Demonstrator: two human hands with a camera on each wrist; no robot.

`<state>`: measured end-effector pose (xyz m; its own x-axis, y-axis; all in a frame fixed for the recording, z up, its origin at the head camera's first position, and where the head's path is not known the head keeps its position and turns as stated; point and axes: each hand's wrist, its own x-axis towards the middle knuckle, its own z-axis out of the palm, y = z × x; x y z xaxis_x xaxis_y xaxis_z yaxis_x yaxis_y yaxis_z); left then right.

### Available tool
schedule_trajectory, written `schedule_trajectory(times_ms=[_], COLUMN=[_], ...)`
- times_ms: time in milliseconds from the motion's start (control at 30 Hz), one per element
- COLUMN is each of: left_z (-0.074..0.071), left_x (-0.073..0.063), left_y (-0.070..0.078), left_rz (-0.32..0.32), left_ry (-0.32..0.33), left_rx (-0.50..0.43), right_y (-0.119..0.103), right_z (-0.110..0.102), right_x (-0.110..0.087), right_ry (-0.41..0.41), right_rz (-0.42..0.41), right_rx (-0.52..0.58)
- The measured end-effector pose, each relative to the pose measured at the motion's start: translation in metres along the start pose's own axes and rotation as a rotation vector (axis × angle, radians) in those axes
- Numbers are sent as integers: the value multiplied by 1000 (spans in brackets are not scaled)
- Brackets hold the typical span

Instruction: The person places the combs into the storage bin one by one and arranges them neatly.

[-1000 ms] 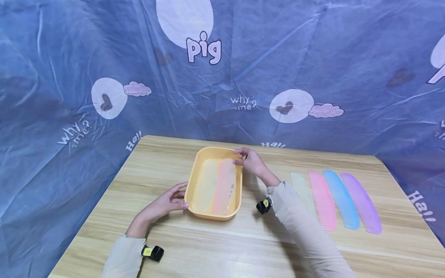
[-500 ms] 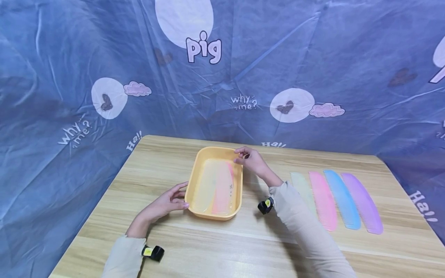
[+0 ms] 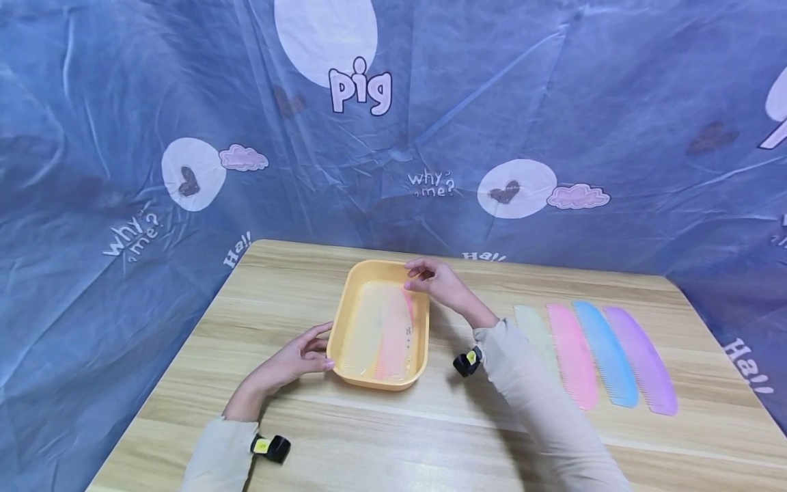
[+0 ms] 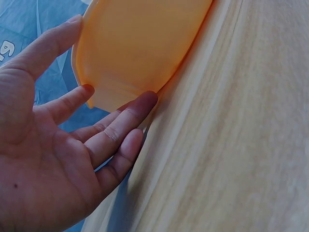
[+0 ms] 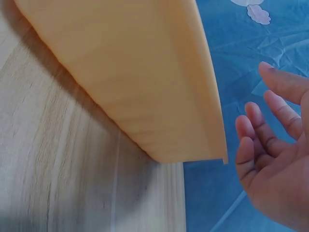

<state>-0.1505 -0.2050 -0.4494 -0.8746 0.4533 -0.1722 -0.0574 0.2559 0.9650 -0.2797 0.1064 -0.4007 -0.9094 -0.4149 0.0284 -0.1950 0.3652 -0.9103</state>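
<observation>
A yellow-orange plastic basin point(image 3: 335, 342) sits mid-table, with flat combs lying inside it. One comb is pale yellow point(image 3: 365, 335); beside it, a pale translucent comb point(image 3: 393, 328) with small dark print overlaps a pink comb point(image 3: 408, 301), whose colour shows at the upper right and lower left. My left hand point(image 3: 304, 355) touches the basin's near left corner, fingers spread along its outer wall in the left wrist view. Over the far right corner hovers my right hand point(image 3: 436, 281), its fingers loosely bent; the right wrist view shows nothing in them.
To the right, a row of combs lies on the wooden table point(image 3: 381, 444): pale green point(image 3: 535, 335), pink point(image 3: 572, 355), blue point(image 3: 605, 352) and purple point(image 3: 639, 359). My right sleeve partly covers the green one. A blue printed cloth point(image 3: 369, 191) hangs behind the table.
Inside the basin the translucent comb has turned across the pink one. My right hand has shifted slightly left, inward over the rim. The left hand stays in place.
</observation>
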Motion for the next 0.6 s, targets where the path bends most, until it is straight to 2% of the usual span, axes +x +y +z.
schedule_trajectory(times_ms=[67, 267, 467, 600], left_z=[0, -2, -4, -5], left_x=[0, 0, 1, 0], left_y=[-1, -4, -6, -8], left_rz=[4, 15, 19, 27], left_ry=[-2, -12, -12, -19], left_rx=[-3, -8, 1, -4], right_y=[-6, -4, -8, -10], right_z=[1, 9, 17, 21], right_x=[-1, 3, 4, 5], right_ry=[-21, -79, -193, -235], right_rz=[-4, -46, -64, -68], right_rx=[15, 19, 1, -29])
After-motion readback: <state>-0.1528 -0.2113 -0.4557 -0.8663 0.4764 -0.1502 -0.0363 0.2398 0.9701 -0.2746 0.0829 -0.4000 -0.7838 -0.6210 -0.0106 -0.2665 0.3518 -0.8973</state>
